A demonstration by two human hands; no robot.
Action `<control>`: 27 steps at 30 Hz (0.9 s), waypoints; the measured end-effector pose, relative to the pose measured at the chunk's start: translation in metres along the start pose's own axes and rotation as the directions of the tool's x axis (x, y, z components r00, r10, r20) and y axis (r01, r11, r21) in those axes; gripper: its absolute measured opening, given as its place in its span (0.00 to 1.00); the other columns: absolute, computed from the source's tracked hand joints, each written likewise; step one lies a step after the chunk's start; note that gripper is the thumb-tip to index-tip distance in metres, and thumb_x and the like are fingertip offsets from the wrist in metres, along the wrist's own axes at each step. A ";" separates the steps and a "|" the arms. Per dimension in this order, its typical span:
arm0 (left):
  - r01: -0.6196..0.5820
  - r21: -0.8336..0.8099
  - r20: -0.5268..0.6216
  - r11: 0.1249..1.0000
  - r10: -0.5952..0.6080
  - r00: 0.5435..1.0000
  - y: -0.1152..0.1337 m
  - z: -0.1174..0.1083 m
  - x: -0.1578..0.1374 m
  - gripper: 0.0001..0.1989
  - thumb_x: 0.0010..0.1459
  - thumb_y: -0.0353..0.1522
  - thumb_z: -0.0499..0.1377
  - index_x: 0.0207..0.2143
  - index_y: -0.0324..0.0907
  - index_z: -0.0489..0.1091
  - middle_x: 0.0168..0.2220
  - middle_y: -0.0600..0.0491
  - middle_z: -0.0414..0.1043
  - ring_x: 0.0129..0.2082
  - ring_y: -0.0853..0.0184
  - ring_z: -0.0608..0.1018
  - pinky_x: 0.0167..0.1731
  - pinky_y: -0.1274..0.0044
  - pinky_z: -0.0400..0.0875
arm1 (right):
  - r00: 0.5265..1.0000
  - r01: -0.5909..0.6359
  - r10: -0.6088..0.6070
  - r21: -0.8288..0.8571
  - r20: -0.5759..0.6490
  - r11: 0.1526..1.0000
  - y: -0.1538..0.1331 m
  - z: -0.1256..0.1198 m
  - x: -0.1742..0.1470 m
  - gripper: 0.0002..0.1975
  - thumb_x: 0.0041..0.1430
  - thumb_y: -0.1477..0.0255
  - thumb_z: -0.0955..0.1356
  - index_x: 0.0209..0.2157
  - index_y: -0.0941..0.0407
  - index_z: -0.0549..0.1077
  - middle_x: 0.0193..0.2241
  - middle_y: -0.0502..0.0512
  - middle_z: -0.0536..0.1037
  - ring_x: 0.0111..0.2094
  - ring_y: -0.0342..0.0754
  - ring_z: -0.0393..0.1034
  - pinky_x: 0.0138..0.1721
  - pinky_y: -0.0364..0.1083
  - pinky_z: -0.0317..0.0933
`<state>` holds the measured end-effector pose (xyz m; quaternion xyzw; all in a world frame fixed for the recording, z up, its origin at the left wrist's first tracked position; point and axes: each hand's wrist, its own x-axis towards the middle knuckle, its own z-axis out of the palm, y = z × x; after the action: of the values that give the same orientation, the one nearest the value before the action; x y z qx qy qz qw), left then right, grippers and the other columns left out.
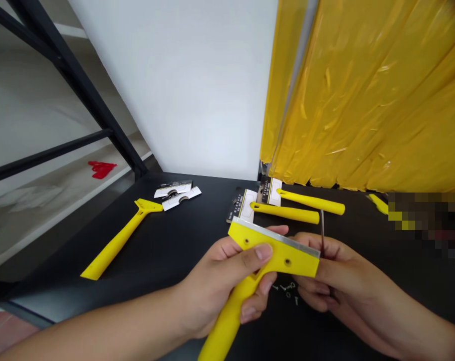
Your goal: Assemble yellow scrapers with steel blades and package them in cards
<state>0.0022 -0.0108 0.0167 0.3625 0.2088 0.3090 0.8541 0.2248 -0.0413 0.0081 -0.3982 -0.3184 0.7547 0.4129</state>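
A yellow scraper [274,258] with a flat metal blade along its head is gripped in my left hand [225,268]. My thumb presses on its face between two holes, and the handle slants down toward me. Close beside the head's right end, my right hand [342,268] is closed around a thin metal rod [322,230] that sticks up past the fingers. The rod's lower part is hidden in the hand, so its kind cannot be told. Small loose pieces [289,293] lie on the black tabletop [148,311] below my hands.
Another yellow scraper [124,235] lies at left, near white-and-black cards [182,196]. Behind my hands, two yellow handles [287,212] [313,200] rest by printed cards [243,204]. A white panel [197,90] and yellow sheeting [374,95] stand behind; a black frame [80,95] rises at left.
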 end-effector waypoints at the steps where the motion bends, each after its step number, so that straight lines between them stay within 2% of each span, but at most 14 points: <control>1: 0.005 -0.002 0.000 1.000 -0.005 1.000 -0.001 0.000 0.001 0.22 0.72 0.41 0.68 0.64 0.44 0.76 0.28 0.57 0.74 0.16 0.77 0.68 0.18 0.85 0.66 | 1.000 0.000 0.000 0.003 -0.015 1.000 0.001 0.000 0.002 0.13 0.54 0.64 0.83 0.33 0.54 0.80 0.21 0.42 0.63 0.22 0.37 0.44 0.23 0.42 0.43; 4: 0.013 -0.008 0.001 1.000 -0.013 1.000 -0.003 -0.002 0.002 0.23 0.72 0.41 0.68 0.64 0.45 0.77 0.28 0.57 0.74 0.16 0.78 0.68 0.17 0.85 0.65 | 0.999 0.018 -0.019 -0.021 -0.031 1.000 0.001 -0.001 0.005 0.10 0.51 0.70 0.82 0.32 0.54 0.80 0.24 0.44 0.68 0.22 0.37 0.47 0.23 0.41 0.44; 6: 0.018 -0.002 0.007 1.000 -0.018 1.000 -0.003 -0.002 0.002 0.23 0.72 0.41 0.68 0.64 0.45 0.77 0.28 0.58 0.73 0.16 0.78 0.68 0.17 0.85 0.65 | 0.998 0.063 -0.065 -0.092 -0.023 0.994 -0.001 -0.002 0.006 0.10 0.54 0.67 0.82 0.32 0.54 0.81 0.25 0.45 0.70 0.23 0.37 0.48 0.24 0.41 0.44; 9: 0.032 0.009 -0.005 0.999 -0.032 0.999 -0.002 -0.003 0.002 0.22 0.72 0.40 0.67 0.65 0.45 0.77 0.28 0.58 0.73 0.16 0.78 0.68 0.18 0.85 0.65 | 0.993 0.116 -0.120 -0.218 -0.006 0.969 -0.006 -0.004 0.005 0.16 0.57 0.59 0.83 0.30 0.55 0.80 0.25 0.46 0.69 0.24 0.38 0.50 0.24 0.41 0.44; 12: 0.046 0.036 -0.010 0.998 -0.046 0.999 0.000 -0.003 0.001 0.22 0.72 0.40 0.67 0.65 0.45 0.77 0.28 0.58 0.72 0.16 0.78 0.68 0.18 0.85 0.64 | 0.996 0.086 -0.085 -0.265 0.012 0.961 -0.013 -0.005 0.001 0.17 0.57 0.57 0.82 0.31 0.56 0.82 0.25 0.47 0.68 0.25 0.38 0.49 0.25 0.41 0.44; 18: 0.013 0.111 -0.045 0.994 -0.008 0.999 0.005 -0.002 0.000 0.21 0.72 0.40 0.68 0.63 0.43 0.78 0.27 0.57 0.72 0.16 0.78 0.68 0.19 0.85 0.64 | 0.998 -0.039 0.044 -0.100 0.043 0.994 -0.027 -0.007 -0.008 0.17 0.56 0.56 0.83 0.36 0.55 0.86 0.25 0.46 0.65 0.24 0.39 0.48 0.23 0.42 0.43; 22: -0.009 0.125 -0.056 0.992 0.016 0.998 0.005 -0.001 -0.001 0.19 0.72 0.40 0.67 0.61 0.44 0.79 0.27 0.57 0.73 0.16 0.79 0.67 0.20 0.85 0.63 | 0.994 -0.061 0.067 -0.081 0.084 0.995 -0.031 -0.011 -0.009 0.14 0.60 0.58 0.81 0.37 0.55 0.87 0.23 0.46 0.63 0.24 0.38 0.48 0.23 0.41 0.43; 27: -0.016 0.181 -0.088 0.983 0.032 0.996 0.010 -0.001 -0.001 0.20 0.72 0.41 0.67 0.62 0.42 0.78 0.27 0.58 0.72 0.17 0.78 0.68 0.20 0.85 0.63 | 0.983 -0.078 0.090 -0.077 0.162 0.994 -0.033 -0.012 -0.010 0.16 0.67 0.60 0.77 0.30 0.57 0.82 0.23 0.47 0.65 0.24 0.39 0.49 0.23 0.42 0.42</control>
<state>-0.0024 -0.0058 0.0237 0.4262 0.2699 0.3152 0.8038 0.2504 -0.0337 0.0325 -0.3616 -0.3606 0.7903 0.3385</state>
